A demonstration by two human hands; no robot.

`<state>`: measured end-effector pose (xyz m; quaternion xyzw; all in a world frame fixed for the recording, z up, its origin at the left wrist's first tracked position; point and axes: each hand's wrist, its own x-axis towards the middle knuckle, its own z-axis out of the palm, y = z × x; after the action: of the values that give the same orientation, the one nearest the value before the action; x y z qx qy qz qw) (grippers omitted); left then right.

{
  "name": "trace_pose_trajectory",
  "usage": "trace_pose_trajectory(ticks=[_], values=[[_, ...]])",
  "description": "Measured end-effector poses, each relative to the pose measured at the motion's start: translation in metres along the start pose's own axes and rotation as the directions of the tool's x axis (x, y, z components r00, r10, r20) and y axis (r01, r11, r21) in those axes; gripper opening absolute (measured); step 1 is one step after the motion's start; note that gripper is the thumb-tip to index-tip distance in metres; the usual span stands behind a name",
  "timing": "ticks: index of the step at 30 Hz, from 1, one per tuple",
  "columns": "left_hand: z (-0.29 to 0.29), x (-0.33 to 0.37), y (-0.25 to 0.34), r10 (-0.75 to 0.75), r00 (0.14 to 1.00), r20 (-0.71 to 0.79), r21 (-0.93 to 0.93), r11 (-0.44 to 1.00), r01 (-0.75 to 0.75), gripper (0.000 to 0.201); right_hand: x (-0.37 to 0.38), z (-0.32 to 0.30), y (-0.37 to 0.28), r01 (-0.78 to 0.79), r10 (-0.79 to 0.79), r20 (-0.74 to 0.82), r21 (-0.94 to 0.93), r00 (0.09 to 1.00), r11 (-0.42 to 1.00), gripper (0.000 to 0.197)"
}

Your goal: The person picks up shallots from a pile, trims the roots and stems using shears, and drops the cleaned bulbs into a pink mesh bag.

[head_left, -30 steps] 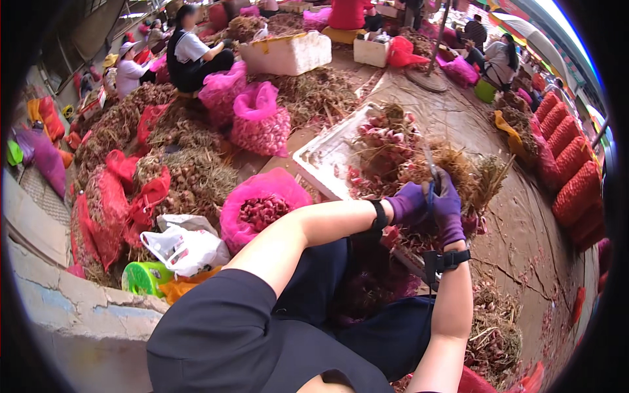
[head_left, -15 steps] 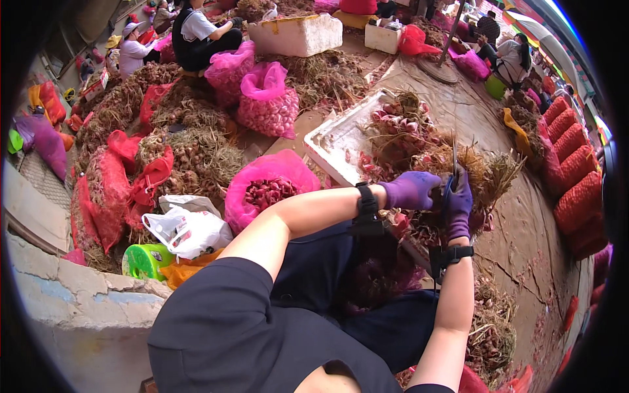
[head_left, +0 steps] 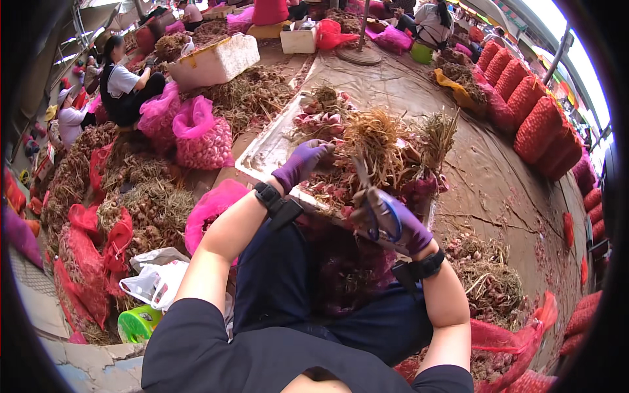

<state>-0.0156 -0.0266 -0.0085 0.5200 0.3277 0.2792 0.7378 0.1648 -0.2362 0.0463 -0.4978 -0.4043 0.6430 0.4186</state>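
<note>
My right hand (head_left: 407,229), in a purple glove with a dirt-darkened palm side, grips scissors (head_left: 392,221) with blue handles. The blades point away from me at the dry stems of a garlic bundle (head_left: 373,134). To its left, above the near part of a white foam tray (head_left: 252,157), is my purple-gloved left hand (head_left: 303,165). Its fingers are curled together; what lies in them, if anything, is hidden. Purple-red garlic bulbs (head_left: 322,124) and loose skins lie in the tray. Another stemmed garlic bunch (head_left: 436,141) stands at its right side.
A pink mesh bag (head_left: 209,206) stands left of my legs, by a white plastic bag (head_left: 157,281) and a green round container (head_left: 139,324). Garlic heaps (head_left: 147,187) cover the left ground. Full red sacks (head_left: 537,124) line the far right. A person (head_left: 124,82) sits at the far left.
My hands have come apart: the left moved left over the tray, the right drew back nearer with the scissors. The whole view has turned to the right.
</note>
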Motion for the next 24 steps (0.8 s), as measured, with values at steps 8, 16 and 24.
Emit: trace_pose_trajectory(ticks=[8,16,24], values=[[0.022,-0.017,0.011,0.029,0.999,-0.025,0.089,0.996,-0.027,0.032,0.019,-0.01,0.027,-0.14,0.142,0.037,-0.059,0.989,0.988,0.076],[0.031,-0.055,0.01,-0.006,0.997,0.077,0.03,1.0,0.004,0.033,0.04,0.001,0.014,0.046,-0.047,-0.038,-0.017,0.998,0.999,0.041],[0.021,-0.077,-0.005,0.108,0.961,0.253,0.042,0.992,-0.122,0.044,0.029,0.004,0.007,0.369,-0.604,-0.222,-0.618,0.765,0.694,0.041]])
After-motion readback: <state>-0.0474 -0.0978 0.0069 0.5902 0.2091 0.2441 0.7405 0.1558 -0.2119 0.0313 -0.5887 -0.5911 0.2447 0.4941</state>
